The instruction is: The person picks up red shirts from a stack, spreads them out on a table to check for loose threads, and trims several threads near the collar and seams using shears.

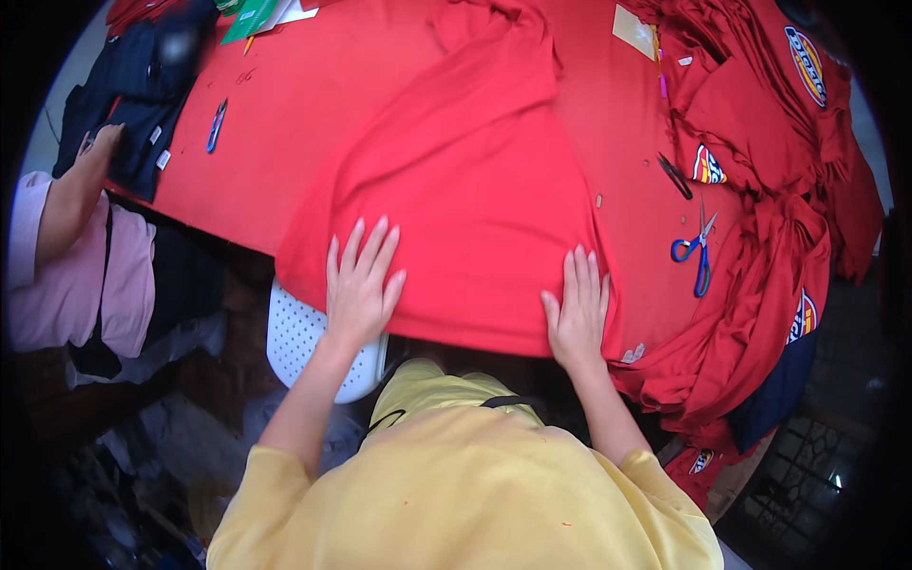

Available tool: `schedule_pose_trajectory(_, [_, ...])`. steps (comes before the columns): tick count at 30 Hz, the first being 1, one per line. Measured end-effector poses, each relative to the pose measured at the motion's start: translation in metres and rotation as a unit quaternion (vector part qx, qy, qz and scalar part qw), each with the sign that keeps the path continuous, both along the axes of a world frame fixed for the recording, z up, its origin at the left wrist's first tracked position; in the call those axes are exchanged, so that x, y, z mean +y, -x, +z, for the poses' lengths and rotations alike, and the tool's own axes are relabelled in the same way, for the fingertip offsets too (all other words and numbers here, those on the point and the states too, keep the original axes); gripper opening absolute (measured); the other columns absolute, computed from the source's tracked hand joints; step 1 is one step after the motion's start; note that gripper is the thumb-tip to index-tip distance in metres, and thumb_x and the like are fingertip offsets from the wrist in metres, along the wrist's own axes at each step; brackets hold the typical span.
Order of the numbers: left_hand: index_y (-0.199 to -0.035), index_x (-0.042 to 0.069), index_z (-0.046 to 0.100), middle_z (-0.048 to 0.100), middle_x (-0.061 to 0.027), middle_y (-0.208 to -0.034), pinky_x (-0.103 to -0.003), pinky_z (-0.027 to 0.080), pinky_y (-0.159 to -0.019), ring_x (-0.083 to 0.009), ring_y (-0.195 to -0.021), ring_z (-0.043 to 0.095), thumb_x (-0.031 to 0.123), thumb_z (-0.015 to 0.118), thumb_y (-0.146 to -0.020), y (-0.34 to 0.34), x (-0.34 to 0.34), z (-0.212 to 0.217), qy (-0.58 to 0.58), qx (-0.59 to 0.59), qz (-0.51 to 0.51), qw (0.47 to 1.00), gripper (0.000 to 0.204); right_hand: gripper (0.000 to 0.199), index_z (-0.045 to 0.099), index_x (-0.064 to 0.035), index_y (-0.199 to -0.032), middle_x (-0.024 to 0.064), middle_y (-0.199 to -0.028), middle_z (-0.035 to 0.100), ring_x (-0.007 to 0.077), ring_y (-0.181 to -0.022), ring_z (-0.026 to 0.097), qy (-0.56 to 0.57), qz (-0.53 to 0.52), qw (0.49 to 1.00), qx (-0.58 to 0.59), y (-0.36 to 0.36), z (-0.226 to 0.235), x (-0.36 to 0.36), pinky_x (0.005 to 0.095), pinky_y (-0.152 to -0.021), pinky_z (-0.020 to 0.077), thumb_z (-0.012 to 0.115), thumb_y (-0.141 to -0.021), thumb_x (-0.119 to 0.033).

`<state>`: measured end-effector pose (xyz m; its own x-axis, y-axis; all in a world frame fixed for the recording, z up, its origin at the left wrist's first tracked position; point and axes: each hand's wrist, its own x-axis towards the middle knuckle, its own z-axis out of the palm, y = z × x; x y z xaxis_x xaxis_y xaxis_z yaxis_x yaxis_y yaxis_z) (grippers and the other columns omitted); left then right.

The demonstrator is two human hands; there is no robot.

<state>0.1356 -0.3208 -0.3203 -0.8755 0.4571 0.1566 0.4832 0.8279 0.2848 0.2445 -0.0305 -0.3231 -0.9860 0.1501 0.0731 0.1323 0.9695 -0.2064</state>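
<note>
A red knit garment (pixel 465 209) lies spread over the red-covered table (pixel 247 180), its hem along the near edge and its far end bunched. My left hand (pixel 361 285) rests flat on the garment's left part near the hem, fingers spread. On the right part, close to the side edge, my right hand (pixel 578 309) lies flat too, fingers stretched forward. Neither hand grips anything. Blue-handled scissors (pixel 698 249) lie to the right of my right hand.
Red garments with printed patches (pixel 750 123) are heaped along the right side. Dark thread snips (pixel 674 177) and blue snips (pixel 218 126) lie on the table. At left, a person in pink (pixel 81 256) touches dark folded clothes (pixel 133 95). A white perforated seat (pixel 318 342) stands below the edge.
</note>
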Motion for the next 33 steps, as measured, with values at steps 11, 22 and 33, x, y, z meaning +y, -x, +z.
schedule_pose_trajectory(11, [-0.143, 0.015, 0.043, 0.040, -0.0049, -0.149, -0.049, 0.024, -0.114, -0.0275, -0.137, 0.037, 0.032, 0.045, -0.098, 0.164, 0.062, -0.020, 0.033, 0.139, 0.012, 0.990, 0.048, 0.036, 0.057, 0.0025, -0.123, 0.0182, -0.132, 0.054, 0.0316, -0.125, 0.049, -0.001, 0.156, 0.970, 0.188, 0.173, -0.003, -0.010, 0.0446, -0.105, 0.0371, 0.054, -0.089, -0.009])
schedule_pose_trajectory(22, [-0.149, 0.030, 0.031, 0.027, 0.0034, -0.156, -0.060, 0.012, -0.116, -0.0240, -0.145, 0.022, 0.040, 0.037, -0.101, 0.301, 0.133, -0.003, 0.060, 0.115, -0.034, 0.991, 0.049, 0.032, 0.059, -0.0028, -0.122, 0.0119, -0.125, 0.058, 0.0311, -0.120, 0.052, 0.082, 0.116, 0.973, 0.183, 0.329, -0.007, 0.030, 0.0495, -0.110, 0.0302, 0.050, -0.092, -0.013])
schedule_pose_trajectory(33, [-0.146, 0.026, 0.038, 0.032, 0.0021, -0.154, -0.055, 0.016, -0.116, -0.0219, -0.144, 0.024, 0.038, 0.037, -0.101, 0.351, 0.133, -0.001, 0.011, 0.062, 0.037, 0.997, 0.046, 0.040, 0.054, -0.0059, -0.133, 0.0089, -0.141, 0.050, 0.0293, -0.137, 0.037, 0.032, 0.061, 0.987, 0.145, 0.349, -0.008, 0.037, 0.0559, -0.114, 0.0194, 0.046, -0.094, -0.010])
